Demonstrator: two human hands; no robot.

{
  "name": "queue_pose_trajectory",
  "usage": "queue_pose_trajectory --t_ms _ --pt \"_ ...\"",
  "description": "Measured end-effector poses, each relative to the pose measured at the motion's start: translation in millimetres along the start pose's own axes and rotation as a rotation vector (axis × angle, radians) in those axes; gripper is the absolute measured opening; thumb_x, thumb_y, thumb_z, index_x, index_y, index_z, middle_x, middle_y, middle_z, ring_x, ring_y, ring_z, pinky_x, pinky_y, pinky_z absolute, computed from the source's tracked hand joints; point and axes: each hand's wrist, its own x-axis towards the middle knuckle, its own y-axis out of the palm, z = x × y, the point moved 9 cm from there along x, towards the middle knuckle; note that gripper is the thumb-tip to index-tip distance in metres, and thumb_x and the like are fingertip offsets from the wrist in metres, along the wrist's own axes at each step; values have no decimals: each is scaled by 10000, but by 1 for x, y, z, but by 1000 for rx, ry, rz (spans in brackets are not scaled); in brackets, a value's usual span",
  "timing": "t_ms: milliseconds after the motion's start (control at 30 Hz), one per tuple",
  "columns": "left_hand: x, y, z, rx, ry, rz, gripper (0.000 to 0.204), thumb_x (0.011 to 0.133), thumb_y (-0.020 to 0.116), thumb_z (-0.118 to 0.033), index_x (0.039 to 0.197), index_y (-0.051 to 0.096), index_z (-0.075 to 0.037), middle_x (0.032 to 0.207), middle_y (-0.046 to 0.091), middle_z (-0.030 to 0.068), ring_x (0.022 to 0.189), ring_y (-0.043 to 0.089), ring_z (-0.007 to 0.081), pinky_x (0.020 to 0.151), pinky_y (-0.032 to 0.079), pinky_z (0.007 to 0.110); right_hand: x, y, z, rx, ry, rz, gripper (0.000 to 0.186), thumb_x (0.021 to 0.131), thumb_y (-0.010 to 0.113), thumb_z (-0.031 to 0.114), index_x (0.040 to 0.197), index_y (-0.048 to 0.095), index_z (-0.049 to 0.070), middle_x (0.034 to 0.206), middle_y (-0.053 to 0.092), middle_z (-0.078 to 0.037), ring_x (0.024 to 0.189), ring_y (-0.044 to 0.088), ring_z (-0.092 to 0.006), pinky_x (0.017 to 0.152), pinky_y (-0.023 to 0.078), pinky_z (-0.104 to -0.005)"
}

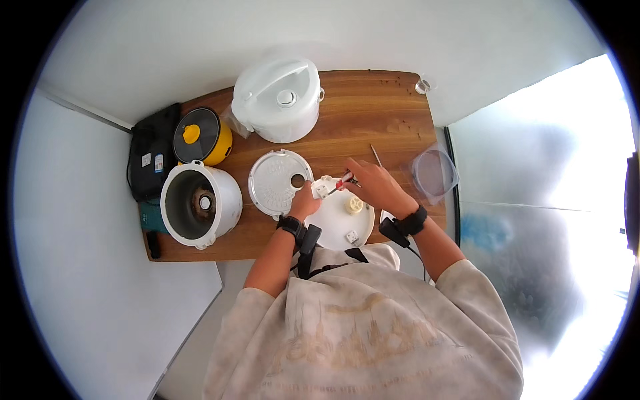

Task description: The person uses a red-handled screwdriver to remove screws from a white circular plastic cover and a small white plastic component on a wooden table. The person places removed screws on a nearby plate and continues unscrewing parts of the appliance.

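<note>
A round white plastic lid (pixel 323 223) lies at the table's front edge, close to my body. My left hand (pixel 307 202) is closed at its upper left rim, on a small white plastic piece (pixel 321 191); the fingertips are partly hidden. Pinched in my right hand (pixel 375 184) is a small screwdriver (pixel 342 181) with some red on it, its thin shaft slanting toward that piece. A cream-coloured round knob (pixel 354 205) stands on the lid, and a small white block (pixel 352 237) sits nearer to me. Left of the lid is a round metal plate (pixel 270 180) with a hole.
An opened white pot housing (pixel 230 200) stands at left, beside a yellow pot (pixel 217 152) with a dark lid and a black case (pixel 150 137). A white rice cooker (pixel 287 117) is at the back. A thin metal rod (pixel 376 155) and a clear plastic tub (pixel 433 173) lie right.
</note>
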Motion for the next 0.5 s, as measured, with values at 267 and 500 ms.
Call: queue_pose_trajectory --t_ms 267,500 --pt "1 4 4 -19 -38 30 661 752 734 -229 1291 423 -5 1140 616 285 1098 591 423 905 488 449 -1 6 -4 -115 149 60 323 853 648 243 1070 500 55 832 653 -171 777 629 -393 680 488 -495" --pt "-2 -2 -3 -2 -29 -1 659 749 741 -239 1284 432 -10 1158 612 277 1103 591 418 915 486 448 -4 6 11 27 -70 -11 342 857 651 256 1064 486 39 988 595 -186 900 605 -391 713 495 -480"
